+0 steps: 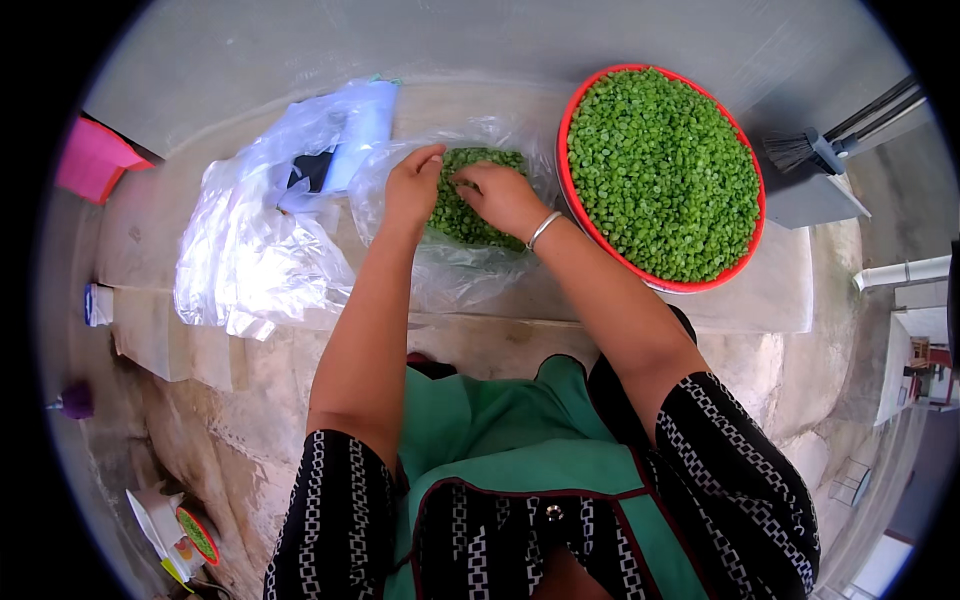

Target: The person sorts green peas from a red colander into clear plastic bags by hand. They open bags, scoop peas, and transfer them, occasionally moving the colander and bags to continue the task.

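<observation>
A clear plastic bag (450, 285) lies spread on the concrete ledge, with chopped green vegetable pieces (465, 223) inside its mouth. At the bag's left side my left hand (413, 188) is closed, fingers and thumb pinched on the thin plastic near the pieces. Over the right part of the pieces, my right hand (503, 200) has bent fingers drawn together; anything between them is too small to make out. A silver bangle circles the right wrist. Just right of that forearm stands a red-rimmed basin (566, 170) heaped with the same chopped green pieces.
Left of the bag lies a pile of clear plastic bags (250, 245) beside a pale blue packet (370, 130). A grey wall (450, 45) bounds the ledge's back. A brush (800, 155) and grey dustpan (815, 200) stand at right. A pink container (95, 160) is far left.
</observation>
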The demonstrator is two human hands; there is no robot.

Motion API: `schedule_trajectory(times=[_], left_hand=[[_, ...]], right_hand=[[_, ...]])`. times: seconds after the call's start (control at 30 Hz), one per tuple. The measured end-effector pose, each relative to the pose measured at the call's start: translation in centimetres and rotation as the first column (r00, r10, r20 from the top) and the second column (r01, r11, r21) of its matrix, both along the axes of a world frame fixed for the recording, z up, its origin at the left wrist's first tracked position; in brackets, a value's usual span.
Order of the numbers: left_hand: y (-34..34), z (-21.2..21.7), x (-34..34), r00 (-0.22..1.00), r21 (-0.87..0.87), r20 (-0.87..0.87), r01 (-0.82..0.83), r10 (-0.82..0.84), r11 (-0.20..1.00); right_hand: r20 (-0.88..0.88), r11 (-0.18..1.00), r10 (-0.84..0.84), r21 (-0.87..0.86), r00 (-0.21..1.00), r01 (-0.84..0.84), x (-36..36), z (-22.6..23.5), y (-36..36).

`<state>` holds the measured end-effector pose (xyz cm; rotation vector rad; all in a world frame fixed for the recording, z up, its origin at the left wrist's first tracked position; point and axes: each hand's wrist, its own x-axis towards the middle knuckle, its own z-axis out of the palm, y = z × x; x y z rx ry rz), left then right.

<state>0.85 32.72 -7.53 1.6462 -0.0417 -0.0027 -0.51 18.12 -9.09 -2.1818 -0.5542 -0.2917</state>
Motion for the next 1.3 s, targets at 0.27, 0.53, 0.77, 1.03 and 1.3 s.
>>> schedule_trajectory(times=[0.27, 0.53, 0.77, 1.03, 1.3], left_hand=[[-2.6, 0.9, -2.1, 0.997, 0.111, 0.071, -0.010, 0.002, 0.994], [-20.4, 5.5, 3.0, 0.901, 0.324, 0.385, 0.074, -0.203, 0.943], [-27.3, 2.4, 9.6, 0.916, 0.607, 0.352, -0.065, -0.195, 0.792], [-31.8, 4.1, 6.4, 0.886, 0.495, 0.416, -0.031, -0.205, 0.868], [-34.0, 3.4, 3.0, 0.926, 0.082, 0.365, -0.132, 0.093, 0.988]], right_hand=[[-0.174, 0.915, -0.051, 0.387, 0.983, 0.116, -1.9, 8.0, -8.5], [-0.042, 0.667, -0.678, 0.385, 0.734, 0.638, 0.1, 9.0, -30.4], [0.048, 0.602, -0.798, 0.067, 0.600, 0.795, 1.1, 5.5, -33.2], [0.139, 0.584, -0.806, 0.023, 0.576, 0.811, 2.6, 5.2, -29.9], [-0.121, 0.482, -0.780, 0.509, 0.613, 0.714, 1.7, 5.6, -25.6]])
